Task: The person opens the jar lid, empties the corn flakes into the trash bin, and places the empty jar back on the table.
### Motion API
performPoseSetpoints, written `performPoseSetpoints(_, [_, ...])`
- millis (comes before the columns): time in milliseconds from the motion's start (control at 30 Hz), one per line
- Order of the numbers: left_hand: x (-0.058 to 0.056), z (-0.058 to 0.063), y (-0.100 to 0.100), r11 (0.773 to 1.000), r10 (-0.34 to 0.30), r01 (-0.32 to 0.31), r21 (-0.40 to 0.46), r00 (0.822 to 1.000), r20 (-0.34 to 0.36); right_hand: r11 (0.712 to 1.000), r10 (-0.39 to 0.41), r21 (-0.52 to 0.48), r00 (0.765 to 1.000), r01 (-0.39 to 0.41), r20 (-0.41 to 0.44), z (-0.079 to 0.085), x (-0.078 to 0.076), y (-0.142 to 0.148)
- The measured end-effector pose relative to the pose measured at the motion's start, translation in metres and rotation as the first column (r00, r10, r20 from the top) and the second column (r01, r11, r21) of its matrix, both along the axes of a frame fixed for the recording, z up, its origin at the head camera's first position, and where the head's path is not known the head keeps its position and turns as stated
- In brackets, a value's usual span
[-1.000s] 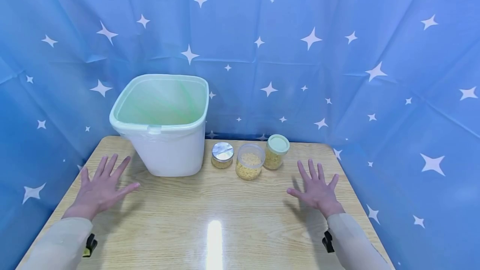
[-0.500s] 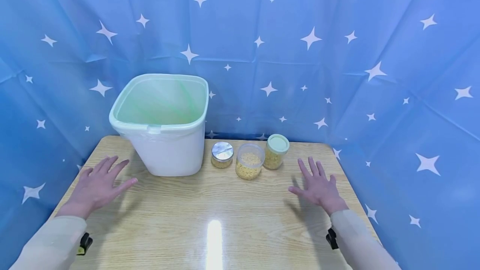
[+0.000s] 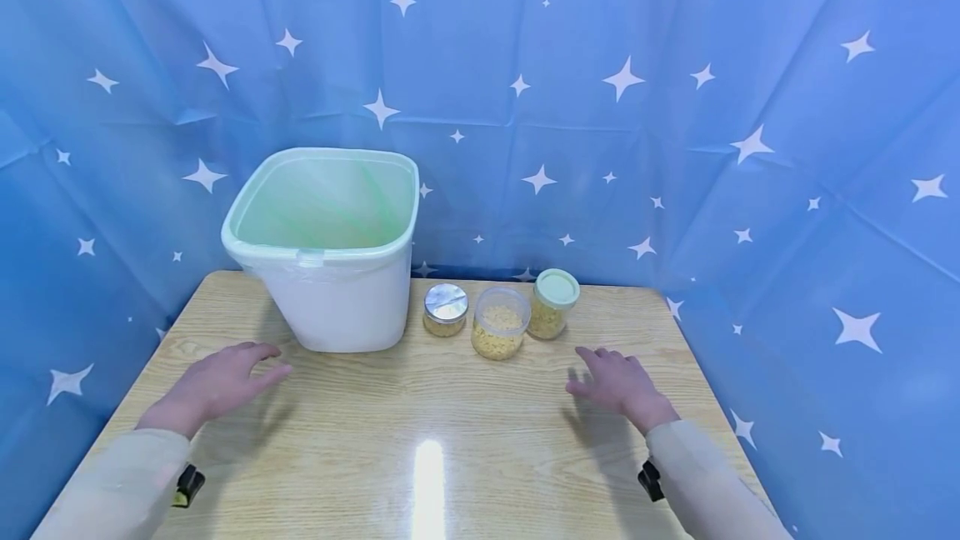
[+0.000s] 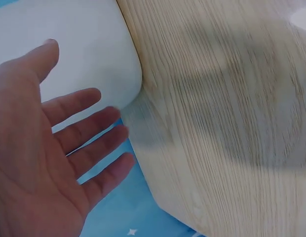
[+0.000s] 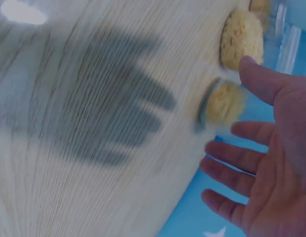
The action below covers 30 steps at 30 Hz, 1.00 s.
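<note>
My left hand (image 3: 217, 383) hovers over the table's left side, its fingers relaxed and holding nothing. Nearest to it is a white bin with a pale green rim (image 3: 352, 294), apart from the fingers. Over the right side hangs my right hand (image 3: 618, 383), also holding nothing, with loosely bent fingers. Beyond it stand a green-lidded jar (image 3: 553, 303) and a wide clear jar of pale yellow bits (image 3: 498, 332); I cannot tell what the bits are. A low jar with a silvery lid (image 3: 445, 311) stands between the bin and the clear jar.
The wooden table (image 3: 360, 440) has a bright reflection near its front. A blue curtain with white stars (image 3: 570, 123) hangs behind and along both sides. Black devices (image 3: 650, 480) are strapped under both wrists.
Both hands began with fingers spread wide. The fingers have since drawn together and bent loosely, and the left hand has turned inward. The bin and jars have stayed in place.
</note>
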State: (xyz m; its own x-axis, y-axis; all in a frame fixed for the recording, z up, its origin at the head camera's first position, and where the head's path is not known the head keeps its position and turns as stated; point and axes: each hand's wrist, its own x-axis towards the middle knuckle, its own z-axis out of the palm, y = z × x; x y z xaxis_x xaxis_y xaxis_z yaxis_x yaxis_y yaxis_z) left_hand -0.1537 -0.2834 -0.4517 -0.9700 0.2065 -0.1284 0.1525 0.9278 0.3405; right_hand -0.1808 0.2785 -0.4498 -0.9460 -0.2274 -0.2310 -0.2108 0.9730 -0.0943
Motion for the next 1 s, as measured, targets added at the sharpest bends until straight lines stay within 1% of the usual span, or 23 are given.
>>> performPoseSetpoints(167, [-0.001, -0.002, 0.012, 0.995, -0.054, 0.051, 0.089, 0.998, 0.027, 0.999, 0.044, -0.029, 0.999, -0.043, 0.028, -0.001, 0.002, -0.018])
performPoseSetpoints(233, [-0.002, -0.004, 0.017, 0.990, -0.077, 0.074, 0.119, 0.997, 0.026, 0.997, 0.062, -0.054, 0.997, -0.060, 0.037, -0.002, 0.003, -0.025])
performPoseSetpoints(367, [-0.004, -0.010, 0.028, 0.983, -0.098, 0.095, 0.155, 0.995, 0.011, 0.989, 0.093, -0.120, 0.994, -0.085, 0.062, -0.005, 0.004, -0.040])
performPoseSetpoints(467, [-0.005, -0.014, 0.036, 0.980, -0.114, 0.112, 0.166, 0.993, 0.006, 0.980, 0.116, -0.170, 0.990, -0.101, 0.081, -0.009, 0.005, -0.051])
performPoseSetpoints(567, [-0.006, -0.017, 0.045, 0.977, -0.120, 0.117, 0.180, 0.993, 0.006, 0.970, 0.143, -0.209, 0.986, -0.123, 0.085, -0.014, 0.005, -0.061])
performPoseSetpoints(767, [-0.007, -0.024, 0.062, 0.969, -0.123, 0.117, 0.219, 0.992, 0.013, 0.942, 0.231, -0.265, 0.971, -0.208, 0.057, -0.023, 0.002, -0.083])
performPoseSetpoints(1000, [-0.012, -0.032, 0.084, 0.959, -0.123, 0.102, 0.263, 0.990, 0.063, 0.913, 0.303, -0.305, 0.951, -0.272, 0.060, -0.028, 0.001, -0.117])
